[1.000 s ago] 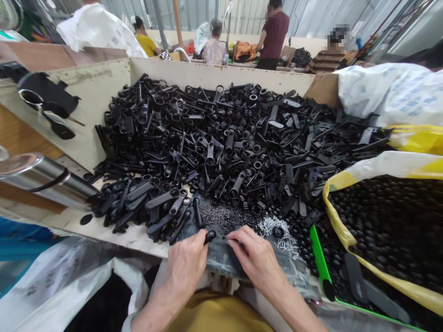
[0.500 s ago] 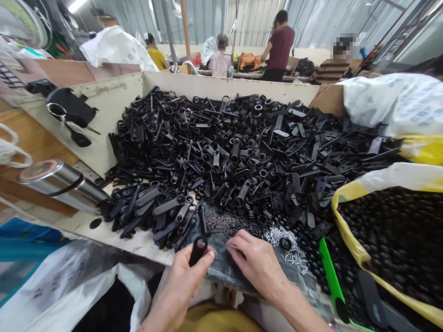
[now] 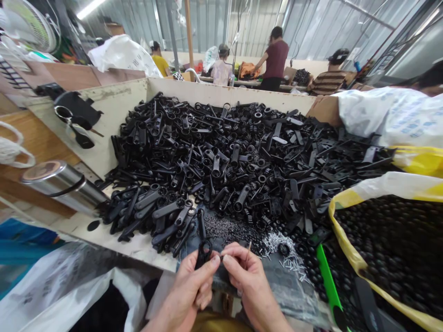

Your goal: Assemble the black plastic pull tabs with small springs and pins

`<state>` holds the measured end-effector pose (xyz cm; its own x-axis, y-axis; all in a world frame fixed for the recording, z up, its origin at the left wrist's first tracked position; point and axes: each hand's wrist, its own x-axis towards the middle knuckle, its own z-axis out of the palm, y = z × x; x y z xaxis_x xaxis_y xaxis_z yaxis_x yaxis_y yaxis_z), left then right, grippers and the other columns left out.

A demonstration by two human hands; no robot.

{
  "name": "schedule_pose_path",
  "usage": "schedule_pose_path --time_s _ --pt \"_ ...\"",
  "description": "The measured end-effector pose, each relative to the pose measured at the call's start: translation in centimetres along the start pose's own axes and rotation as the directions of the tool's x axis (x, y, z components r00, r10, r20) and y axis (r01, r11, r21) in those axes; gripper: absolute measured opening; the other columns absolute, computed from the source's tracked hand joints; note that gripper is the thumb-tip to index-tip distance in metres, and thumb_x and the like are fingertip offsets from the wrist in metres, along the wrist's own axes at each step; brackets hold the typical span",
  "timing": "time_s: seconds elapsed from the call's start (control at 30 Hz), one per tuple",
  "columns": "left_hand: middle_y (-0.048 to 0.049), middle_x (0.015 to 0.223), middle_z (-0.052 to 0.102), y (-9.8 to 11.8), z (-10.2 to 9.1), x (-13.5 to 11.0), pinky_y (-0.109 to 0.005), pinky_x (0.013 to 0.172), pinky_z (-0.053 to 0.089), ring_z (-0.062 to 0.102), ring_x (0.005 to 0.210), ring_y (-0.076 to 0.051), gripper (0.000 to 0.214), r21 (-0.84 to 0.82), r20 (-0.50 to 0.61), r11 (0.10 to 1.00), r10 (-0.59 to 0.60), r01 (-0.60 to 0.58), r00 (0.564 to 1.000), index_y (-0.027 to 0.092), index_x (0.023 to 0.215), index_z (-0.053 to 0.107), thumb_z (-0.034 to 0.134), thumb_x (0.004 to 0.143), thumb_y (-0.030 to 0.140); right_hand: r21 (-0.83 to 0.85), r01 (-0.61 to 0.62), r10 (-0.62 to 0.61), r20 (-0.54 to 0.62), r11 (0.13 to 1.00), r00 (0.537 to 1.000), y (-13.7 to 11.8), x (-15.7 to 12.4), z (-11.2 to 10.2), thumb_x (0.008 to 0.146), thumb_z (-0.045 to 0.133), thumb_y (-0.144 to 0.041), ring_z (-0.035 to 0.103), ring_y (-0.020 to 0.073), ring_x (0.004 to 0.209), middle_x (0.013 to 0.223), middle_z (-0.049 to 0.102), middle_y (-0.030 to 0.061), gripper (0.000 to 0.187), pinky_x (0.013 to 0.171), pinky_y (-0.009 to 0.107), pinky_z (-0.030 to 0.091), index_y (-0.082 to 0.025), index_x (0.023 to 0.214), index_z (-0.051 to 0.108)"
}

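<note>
Just above the near edge of the bench point(image 3: 145, 254), the left hand point(image 3: 192, 281) and the right hand point(image 3: 247, 279) come together, thumb tips close beside each other. The left hand's grip is closed around a black ring-ended part point(image 3: 200, 257), its ring uppermost and facing the wearer. The right hand's grip is pinched, thumb against forefinger, with a thin brownish rod point(image 3: 249, 249) standing up out of the curled fingers; whether a small dark piece sits between the fingertips is too small to tell.

Under the hands lies a dark, worn mat point(image 3: 277, 275). Along its far side run a patch of tiny grey-brown pieces point(image 3: 218, 227), then small black pieces point(image 3: 249, 237), then silver pins point(image 3: 275, 243). Left of these, black handles point(image 3: 155, 223) lie stacked side by side, near a steel flask point(image 3: 62, 186). Behind, a broad heap of black parts point(image 3: 221, 159) fills the bench. To the right, a yellow-and-white bag point(image 3: 341, 237) full of round black pieces point(image 3: 391, 235) stands open beside a green strip point(image 3: 328, 276).
</note>
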<state>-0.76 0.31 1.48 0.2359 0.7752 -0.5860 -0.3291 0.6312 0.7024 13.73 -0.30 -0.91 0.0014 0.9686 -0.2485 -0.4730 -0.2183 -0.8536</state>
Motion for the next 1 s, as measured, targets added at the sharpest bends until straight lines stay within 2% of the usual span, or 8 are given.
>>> schedule_pose_path --time_s 0.17,0.27,0.57,0.67,0.73,0.8,0.9,1.0 --pt "0.016 0.044 0.037 0.1 0.2 -0.3 -0.017 0.038 0.021 0.02 0.038 -0.002 0.057 -0.016 -0.002 1.0 -0.005 0.005 1.0 0.021 0.087 0.06 0.093 0.064 0.06 0.052 -0.072 0.075 -0.065 0.996 0.995 0.3 -0.1 0.1 0.064 0.097 -0.055 0.021 0.0019 0.047 0.067 0.05 -0.0062 0.043 0.041 0.017 0.015 -0.019 0.077 0.079" --pt "0.0155 0.044 0.038 0.1 0.3 -0.6 -0.017 0.039 0.021 0.021 0.038 -0.002 0.057 -0.013 -0.005 1.0 -0.004 0.004 1.0 0.02 0.088 0.06 0.093 0.063 0.06 0.071 -0.097 0.103 -0.09 0.993 0.991 0.4 -0.1 0.2 0.06 0.097 -0.058 0.021 0.0022 0.047 0.065 0.052 -0.0059 0.047 0.041 0.017 0.016 -0.019 0.078 0.079" --pt "0.0153 0.045 0.039 -0.1 0.6 -0.6 -0.016 0.039 0.023 0.022 0.039 -0.002 0.058 -0.002 -0.027 1.0 0.001 -0.001 1.0 0.02 0.088 0.06 0.094 0.063 0.06 -0.034 -0.043 0.039 -0.119 0.998 0.992 1.1 -0.3 -0.1 0.067 0.093 -0.06 0.025 0.0042 0.048 0.067 0.054 -0.0044 0.045 0.041 0.018 0.018 -0.019 0.081 0.08" --pt "0.0155 0.044 0.039 0.2 1.0 -0.7 -0.016 0.039 0.023 0.021 0.038 -0.002 0.061 -0.028 -0.043 0.999 -0.02 0.018 0.999 0.02 0.085 0.059 0.096 0.057 0.061 -0.205 0.157 -0.174 -0.068 0.966 0.982 0.7 -0.5 -0.4 0.08 0.087 -0.051 0.044 0.0092 0.055 0.071 0.062 -0.0006 0.03 0.049 0.02 0.035 -0.021 0.08 0.081" --pt "0.0159 0.042 0.038 0.4 1.2 -0.9 -0.017 0.038 0.022 0.02 0.037 -0.001 0.064 -0.039 -0.047 0.999 -0.038 0.036 0.998 0.021 0.081 0.058 0.097 0.052 0.062 -0.353 0.35 -0.365 0.024 0.868 0.931 0.2 -0.7 -0.6 0.088 0.082 -0.039 0.055 0.0132 0.063 0.075 0.068 0.0021 0.018 0.057 0.023 0.043 -0.022 0.082 0.082" --pt "0.016 0.04 0.037 0.6 1.3 -1.0 -0.017 0.037 0.022 0.019 0.036 -0.001 0.064 -0.031 -0.044 0.999 -0.037 0.036 0.998 0.02 0.08 0.058 0.097 0.051 0.063 -0.453 0.48 -0.478 0.128 0.751 0.869 -0.4 -0.8 -0.8 0.092 0.077 -0.029 0.058 0.0145 0.065 0.077 0.07 0.0028 0.01 0.058 0.024 0.044 -0.023 0.085 0.082" --pt "0.0164 0.039 0.035 0.6 1.3 -1.0 -0.016 0.037 0.02 0.019 0.035 -0.001 0.062 -0.008 -0.045 1.0 -0.017 0.016 0.999 0.02 0.08 0.06 0.097 0.053 0.062 -0.508 0.559 -0.53 0.217 0.656 0.82 -1.0 -1.0 -1.1 0.094 0.074 -0.02 0.058 0.0142 0.062 0.075 0.07 0.0018 0.009 0.055 0.024 0.043 -0.023 0.088 0.081" --pt "0.0166 0.038 0.035 0.4 1.5 -0.7 -0.016 0.037 0.019 0.019 0.034 0.0 0.061 -0.07 -0.039 0.997 -0.042 0.039 0.998 0.02 0.077 0.059 0.099 0.051 0.057 -0.535 0.585 -0.544 0.255 0.609 0.799 -1.4 -1.1 -1.5 0.094 0.073 -0.017 0.06 0.0147 0.063 0.077 0.07 0.0019 0.01 0.054 0.024 0.043 -0.023 0.091 0.08"
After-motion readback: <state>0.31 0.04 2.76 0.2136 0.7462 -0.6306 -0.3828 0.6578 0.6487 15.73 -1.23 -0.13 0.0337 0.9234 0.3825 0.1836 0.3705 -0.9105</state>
